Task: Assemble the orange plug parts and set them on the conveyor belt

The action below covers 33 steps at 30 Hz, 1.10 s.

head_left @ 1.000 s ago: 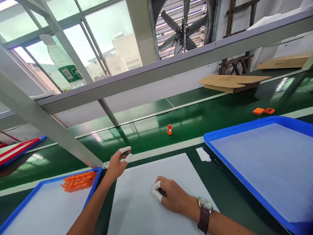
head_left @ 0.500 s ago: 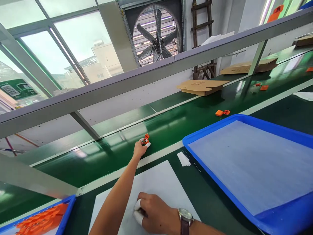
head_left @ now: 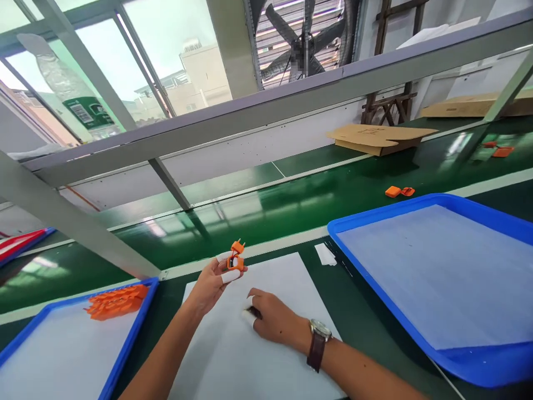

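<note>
An orange plug piece [head_left: 236, 262] with two metal pins and an opened housing is held between the thumb and fingers of my left hand [head_left: 215, 279], above the white sheet [head_left: 233, 344]. White covers wrap some of the fingertips on both hands. To the right, my right hand [head_left: 268, 316] is curled over the same sheet, with a small dark object between thumb and fingers that I cannot make out. A watch is on the right wrist.
A blue tray [head_left: 155, 286] at left bears a pile of orange parts [head_left: 119, 301]. At right lies a large blue tray [head_left: 333, 226] lined with white. Beyond are orange pieces [head_left: 392, 191] on the green belt [head_left: 287, 214], a cardboard box [head_left: 377, 139] and a metal rail [head_left: 250, 114].
My left hand has drawn back from the green belt to over the white sheet, bringing the orange plug piece. My right hand stays curled over the sheet. The view has shifted left.
</note>
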Tool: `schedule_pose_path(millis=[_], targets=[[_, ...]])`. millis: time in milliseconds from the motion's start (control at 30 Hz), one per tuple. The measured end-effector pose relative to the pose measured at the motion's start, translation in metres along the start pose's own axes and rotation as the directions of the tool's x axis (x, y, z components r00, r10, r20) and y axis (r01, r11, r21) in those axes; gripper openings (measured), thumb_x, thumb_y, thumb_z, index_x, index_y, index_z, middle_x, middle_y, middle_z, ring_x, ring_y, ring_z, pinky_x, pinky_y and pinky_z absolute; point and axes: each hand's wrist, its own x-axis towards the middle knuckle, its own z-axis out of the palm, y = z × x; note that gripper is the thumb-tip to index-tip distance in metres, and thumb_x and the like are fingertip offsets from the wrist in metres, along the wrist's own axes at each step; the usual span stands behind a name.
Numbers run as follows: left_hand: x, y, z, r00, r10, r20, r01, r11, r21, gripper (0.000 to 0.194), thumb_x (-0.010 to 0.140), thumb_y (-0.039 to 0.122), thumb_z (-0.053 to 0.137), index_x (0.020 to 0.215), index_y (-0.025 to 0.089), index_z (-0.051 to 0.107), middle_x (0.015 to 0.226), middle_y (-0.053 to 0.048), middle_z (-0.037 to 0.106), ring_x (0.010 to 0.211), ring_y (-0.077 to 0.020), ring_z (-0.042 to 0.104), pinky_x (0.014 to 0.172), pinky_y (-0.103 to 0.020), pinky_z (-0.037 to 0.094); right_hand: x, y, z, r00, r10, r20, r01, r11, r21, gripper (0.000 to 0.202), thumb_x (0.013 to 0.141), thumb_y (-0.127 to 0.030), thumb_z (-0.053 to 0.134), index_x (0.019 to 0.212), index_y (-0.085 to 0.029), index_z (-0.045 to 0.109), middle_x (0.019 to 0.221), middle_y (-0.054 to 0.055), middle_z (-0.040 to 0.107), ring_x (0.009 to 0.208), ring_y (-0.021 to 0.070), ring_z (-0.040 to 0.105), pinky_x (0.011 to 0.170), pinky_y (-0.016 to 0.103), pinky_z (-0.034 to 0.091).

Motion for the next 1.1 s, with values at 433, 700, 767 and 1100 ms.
schedule_pose_path(millis=[433, 700, 767, 1100], targets=[[-0.078, -0.048, -0.019, 0.884, 0.467, -0.035, -0.361, 0.727, 0.584, 0.028, 0.089, 0.029, 0.063, 0.114, 0.033, 0.074, 0.129, -0.005, 0.067, 0.119, -0.0265, 0.063, 0.104, -0.044, 0.052, 0.033, -0.025, -0.016, 0.898, 0.363, 0.248, -0.428, 0.595, 0.680, 0.043, 0.091, -0.056, 0.060, 0.089, -0.013, 0.066, 0.081, 0.007, 0.068, 0.058, 0.0144, 0.063, 0.053, 0.028, 0.052], [-0.081, -0.070, -0.029, 0.853, 0.520, -0.054, -0.355, 0.652, 0.670, 0.038, 0.090, 0.019, 0.058, 0.121, 0.036, 0.070, 0.135, -0.002, 0.063, 0.123, -0.0262, 0.061, 0.106, -0.045, 0.051, 0.023, -0.029, -0.005, 0.917, 0.372, 0.144, -0.378, 0.697, 0.610, 0.046, 0.084, -0.046, 0.073, 0.117, -0.016, 0.062, 0.082, 0.003, 0.070, 0.069, 0.0176, 0.067, 0.068, 0.037, 0.055], [-0.081, -0.070, -0.027, 0.861, 0.506, -0.045, -0.348, 0.653, 0.672, 0.038, 0.091, 0.018, 0.057, 0.122, 0.036, 0.069, 0.135, -0.002, 0.063, 0.122, -0.0256, 0.062, 0.105, -0.043, 0.052, 0.021, -0.028, -0.001, 0.910, 0.402, 0.104, -0.383, 0.716, 0.585, 0.044, 0.082, -0.043, 0.074, 0.115, -0.016, 0.062, 0.080, 0.002, 0.069, 0.066, 0.0167, 0.065, 0.065, 0.036, 0.055], [-0.079, -0.077, -0.015, 0.912, 0.386, -0.141, -0.249, 0.792, 0.557, 0.027, 0.090, 0.024, 0.062, 0.112, 0.034, 0.071, 0.124, -0.003, 0.068, 0.103, -0.0221, 0.068, 0.086, -0.036, 0.059, 0.006, -0.029, 0.017, 0.976, 0.211, -0.053, -0.188, 0.941, 0.283, 0.028, 0.088, -0.022, 0.062, 0.116, -0.025, 0.066, 0.100, 0.004, 0.068, 0.088, 0.0201, 0.064, 0.079, 0.036, 0.055]])
